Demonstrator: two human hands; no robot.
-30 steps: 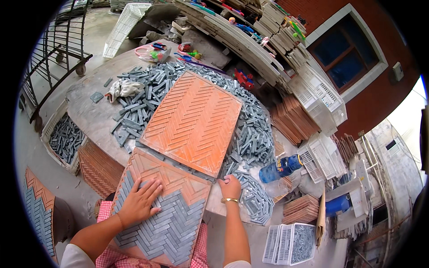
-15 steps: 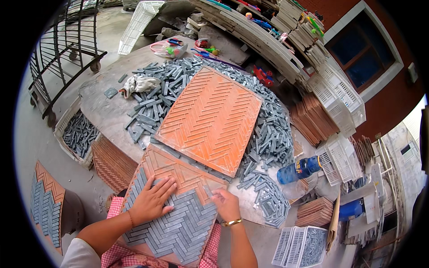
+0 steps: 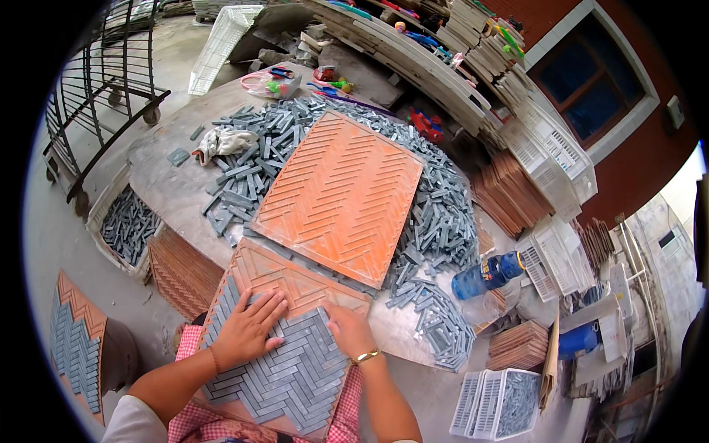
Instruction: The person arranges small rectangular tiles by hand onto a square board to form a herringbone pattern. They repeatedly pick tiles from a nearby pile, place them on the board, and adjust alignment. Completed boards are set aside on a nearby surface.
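An orange herringbone-grooved mould tray [image 3: 258, 269] lies tilted across my lap, its nearer part filled with grey tile strips [image 3: 292, 384]. My left hand [image 3: 251, 328] rests flat on the laid strips, fingers stretched toward the bare grooves. At the border of the filled part, my right hand [image 3: 350, 331] is curled with its fingertips down on a grey tile strip [image 3: 322, 314]; the fingers partly hide it. Beyond, a second orange mould tray [image 3: 340, 196] with unfilled grooves lies on the heap of loose strips [image 3: 443, 214].
A white glove [image 3: 227, 142] and a toy-filled clear bag [image 3: 272, 83] lie on the table. To the right stand a blue bottle [image 3: 487, 275] and a white crate of strips [image 3: 517, 402]. Stacked mould trays [image 3: 181, 273] and another crate [image 3: 133, 221] are at left.
My right hand has moved left and slightly up, bringing the strip from the tray's right side to the edge of the laid pattern. My left hand stays in place.
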